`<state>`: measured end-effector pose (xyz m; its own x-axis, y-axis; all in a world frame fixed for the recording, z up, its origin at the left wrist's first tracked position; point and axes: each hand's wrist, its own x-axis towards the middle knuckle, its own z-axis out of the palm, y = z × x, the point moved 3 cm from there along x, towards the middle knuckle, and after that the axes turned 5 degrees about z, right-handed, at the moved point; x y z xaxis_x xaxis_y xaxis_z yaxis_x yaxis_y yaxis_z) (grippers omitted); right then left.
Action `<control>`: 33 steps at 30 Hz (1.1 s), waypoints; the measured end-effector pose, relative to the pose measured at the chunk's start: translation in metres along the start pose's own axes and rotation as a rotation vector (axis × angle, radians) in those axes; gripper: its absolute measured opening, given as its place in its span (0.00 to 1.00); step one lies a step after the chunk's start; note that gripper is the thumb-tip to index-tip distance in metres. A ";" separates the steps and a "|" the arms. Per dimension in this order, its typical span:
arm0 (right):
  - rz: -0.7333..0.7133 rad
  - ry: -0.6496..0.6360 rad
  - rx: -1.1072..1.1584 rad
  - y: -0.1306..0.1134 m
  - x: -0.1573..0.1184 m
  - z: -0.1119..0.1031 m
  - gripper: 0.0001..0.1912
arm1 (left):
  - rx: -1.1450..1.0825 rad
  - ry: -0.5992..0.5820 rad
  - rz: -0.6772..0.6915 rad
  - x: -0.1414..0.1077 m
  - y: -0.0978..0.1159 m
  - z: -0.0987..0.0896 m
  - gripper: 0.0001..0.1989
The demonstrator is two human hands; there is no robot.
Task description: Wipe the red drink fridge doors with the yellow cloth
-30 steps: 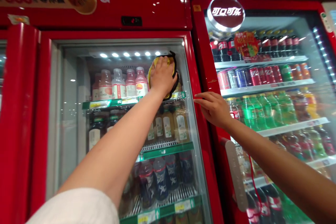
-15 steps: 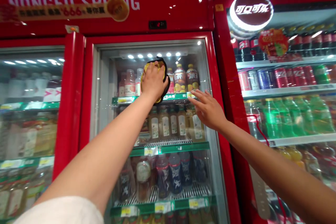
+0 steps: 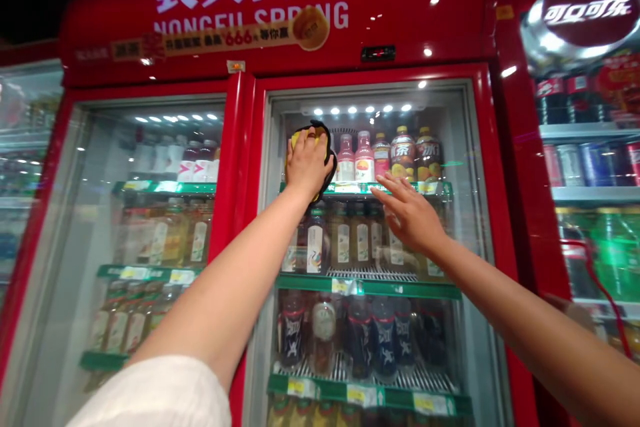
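My left hand (image 3: 309,163) presses a yellow cloth with a black edge (image 3: 330,177) flat against the upper left of the glass door (image 3: 285,101). Its fingers lie spread over the cloth and cover most of it. To the right, my right hand (image 3: 413,213) is raised before the same door near the top shelf edge (image 3: 445,188). The fingers are stretched out and hold nothing. Whether they touch the glass I cannot tell. Behind the glass stand juice bottles (image 3: 364,155) and tea bottles (image 3: 403,152).
The door belongs to a red drinks fridge (image 3: 415,20). A second glass door (image 3: 173,103) is on its left, past a red upright (image 3: 230,167). Another fridge with a lit round sign (image 3: 583,17) stands at the right, where a red cord (image 3: 597,273) hangs.
The view has swung left, showing more of the left door. Against the glass, my left hand has slid left with the cloth. My right hand has also moved left, away from the door frame.
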<state>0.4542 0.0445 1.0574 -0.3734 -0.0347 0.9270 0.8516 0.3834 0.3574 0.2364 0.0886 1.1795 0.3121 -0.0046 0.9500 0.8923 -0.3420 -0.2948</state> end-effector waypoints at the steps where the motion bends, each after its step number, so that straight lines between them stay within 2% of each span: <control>1: 0.001 -0.002 0.004 -0.006 0.003 0.004 0.30 | 0.003 0.000 0.000 -0.002 -0.008 -0.001 0.28; 6: 0.006 0.009 0.025 -0.031 0.020 0.027 0.29 | 0.047 -0.007 -0.012 -0.011 -0.041 -0.007 0.27; 11: -0.006 0.000 0.025 -0.054 0.034 0.046 0.27 | 0.043 0.047 -0.044 -0.022 -0.073 -0.010 0.27; 15: -0.021 0.007 0.036 -0.068 0.039 0.054 0.28 | 0.055 0.053 -0.073 -0.037 -0.085 -0.011 0.28; 18: -0.006 0.022 0.063 -0.075 0.041 0.056 0.29 | 0.042 0.039 -0.067 -0.057 -0.079 -0.013 0.31; 21: 0.025 0.048 0.098 -0.083 0.043 0.059 0.29 | 0.021 -0.027 -0.062 -0.087 -0.069 -0.017 0.34; 27: 0.082 0.076 0.224 -0.105 0.047 0.068 0.31 | -0.046 -0.190 0.004 -0.145 -0.042 -0.019 0.26; 30: 0.105 0.109 0.322 -0.110 0.046 0.065 0.29 | -0.120 -0.182 -0.044 -0.150 -0.024 -0.017 0.28; 33: 0.146 0.173 0.395 -0.105 0.045 0.053 0.26 | -0.259 -0.170 -0.128 -0.135 -0.002 -0.011 0.33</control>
<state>0.3290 0.0513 1.0556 -0.1642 -0.0951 0.9818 0.6727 0.7172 0.1820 0.1887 0.0795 1.0528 0.2724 0.2033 0.9405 0.8219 -0.5574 -0.1176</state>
